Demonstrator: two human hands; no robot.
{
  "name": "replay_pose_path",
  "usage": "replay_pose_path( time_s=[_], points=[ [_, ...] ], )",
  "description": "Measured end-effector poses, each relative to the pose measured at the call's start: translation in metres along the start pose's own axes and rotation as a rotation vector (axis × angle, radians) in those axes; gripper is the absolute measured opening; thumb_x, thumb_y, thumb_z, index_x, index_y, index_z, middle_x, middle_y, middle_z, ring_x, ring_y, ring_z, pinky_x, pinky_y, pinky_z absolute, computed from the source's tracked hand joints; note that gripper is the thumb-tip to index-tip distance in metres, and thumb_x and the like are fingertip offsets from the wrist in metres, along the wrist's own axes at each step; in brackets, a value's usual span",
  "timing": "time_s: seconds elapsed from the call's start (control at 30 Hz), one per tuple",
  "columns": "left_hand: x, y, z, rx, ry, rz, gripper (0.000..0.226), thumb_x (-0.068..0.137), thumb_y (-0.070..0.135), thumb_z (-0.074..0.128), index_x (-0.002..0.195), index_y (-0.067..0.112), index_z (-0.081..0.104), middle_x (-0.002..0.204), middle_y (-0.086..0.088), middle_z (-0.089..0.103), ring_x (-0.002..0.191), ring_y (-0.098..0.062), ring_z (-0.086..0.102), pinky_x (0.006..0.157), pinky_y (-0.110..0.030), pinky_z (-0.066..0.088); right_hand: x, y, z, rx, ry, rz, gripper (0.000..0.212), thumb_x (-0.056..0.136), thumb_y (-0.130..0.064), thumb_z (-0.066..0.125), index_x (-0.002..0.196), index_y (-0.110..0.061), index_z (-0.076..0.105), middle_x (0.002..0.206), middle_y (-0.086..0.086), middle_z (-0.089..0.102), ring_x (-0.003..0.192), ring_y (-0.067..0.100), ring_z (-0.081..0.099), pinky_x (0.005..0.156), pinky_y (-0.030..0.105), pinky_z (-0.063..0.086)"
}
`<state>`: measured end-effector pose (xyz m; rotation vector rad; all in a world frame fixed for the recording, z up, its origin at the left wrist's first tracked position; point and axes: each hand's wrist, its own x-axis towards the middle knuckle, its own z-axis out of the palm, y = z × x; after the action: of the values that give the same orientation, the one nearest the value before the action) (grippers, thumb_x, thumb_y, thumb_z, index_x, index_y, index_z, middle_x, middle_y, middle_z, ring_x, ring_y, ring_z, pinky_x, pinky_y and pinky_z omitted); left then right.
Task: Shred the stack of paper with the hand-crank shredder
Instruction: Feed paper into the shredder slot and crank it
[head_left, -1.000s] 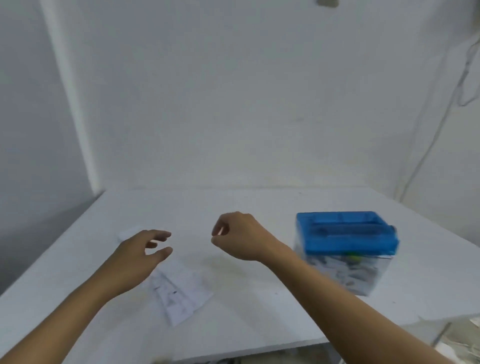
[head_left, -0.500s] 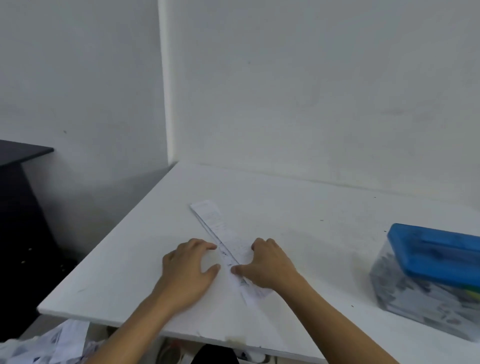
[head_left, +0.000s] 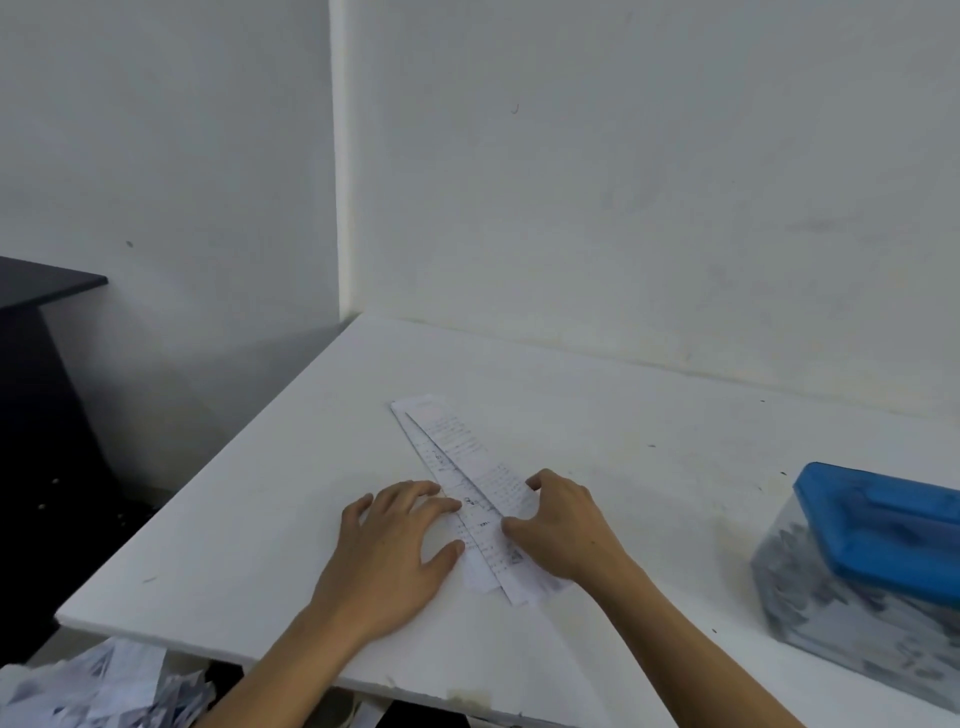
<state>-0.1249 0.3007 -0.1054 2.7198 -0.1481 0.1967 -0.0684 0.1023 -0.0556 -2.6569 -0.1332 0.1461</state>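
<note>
While both hands lie on the white counter, the stack of paper rests flat between them, a little below the middle of the frame. It is a bundle of long, narrow printed strips, laid diagonally. Its far end points to the upper left and its near end to the lower right, close to the front edge of the counter. The strips are not squared: the upper ones sit a bit turned against the lower ones.

The left hand is to the left of the stack, palm down, with the fingers straight and spread. Its grip is apart and holds nothing. The tips of two fingers touch the left edge of the strips, and the thumb reaches the same edge lower down. The right hand lies on the right side of the stack and covers part of its near end. Its fingers are bent, the thumb tip presses on top of the paper, and the index fingertip sits at the right edge (whether this grip pinches a sheet or only presses on it, I cannot tell).

The hand-crank shredder stands at the right edge of the frame, well apart from the stack and partly cut off. It has a blue lid on a clear bin, and the bin looks full of shreds. In the lower left corner, below the counter, lies a heap of loose paper scraps. A dark piece of furniture stands at the left edge against the white wall.
</note>
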Motion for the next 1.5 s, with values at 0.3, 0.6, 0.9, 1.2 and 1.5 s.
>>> replay_pose_path(
  time_s=[0.3,0.6,0.9,1.2,1.5],
  points=[
    [0.001,0.006,-0.004,-0.033,-0.002,-0.024,0.072,0.081,0.075,0.018,0.14,0.048,0.047,0.152,0.026,0.034,0.144,0.002,0.026,0.12,-0.035,0.012,-0.007,0.009,-0.015,0.127,0.029,0.024,0.032,0.084,-0.04,0.066,0.11,-0.024,0.054,0.107,-0.003,0.059,0.085,0.016,0.064,0.069,0.033,0.056],
    [0.011,0.029,-0.011,-0.338,0.049,-0.106,0.041,0.099,0.045,0.06,0.137,0.035,0.051,0.135,0.023,0.046,0.129,0.0,0.045,0.107,-0.023,0.034,-0.013,0.011,-0.024,0.216,0.122,0.009,0.044,0.083,-0.047,0.064,0.121,-0.025,0.056,0.112,-0.008,0.061,0.083,0.013,0.065,0.069,0.038,0.061],
    [0.034,0.112,-0.043,-1.293,-0.086,-0.469,0.037,0.105,0.044,0.05,0.107,0.015,0.072,0.1,-0.005,0.078,0.095,-0.019,0.075,0.083,-0.037,0.061,-0.027,0.0,-0.05,0.498,0.059,-0.049,0.046,0.089,-0.048,0.067,0.128,-0.028,0.056,0.113,-0.008,0.065,0.093,0.01,0.066,0.066,0.017,0.05],
    [0.047,0.174,-0.043,-1.284,0.041,-0.311,0.025,0.107,0.02,0.047,0.117,0.015,0.07,0.11,-0.008,0.075,0.102,-0.025,0.072,0.093,-0.046,0.059,-0.069,0.037,-0.094,0.722,-0.022,-0.075,0.033,0.105,-0.041,0.043,0.111,-0.016,0.065,0.1,-0.004,0.07,0.089,0.013,0.065,0.077,0.026,0.048],
    [0.062,0.276,-0.068,-1.243,-0.047,0.051,0.023,0.108,0.021,0.048,0.114,0.023,0.07,0.111,0.002,0.075,0.107,-0.02,0.069,0.09,-0.04,0.056,-0.113,0.104,-0.188,0.435,0.147,-0.119,0.026,0.099,-0.012,0.042,0.103,-0.005,0.066,0.081,0.004,0.058,0.069,0.014,0.048,0.062,0.028,0.04]
  ],
)
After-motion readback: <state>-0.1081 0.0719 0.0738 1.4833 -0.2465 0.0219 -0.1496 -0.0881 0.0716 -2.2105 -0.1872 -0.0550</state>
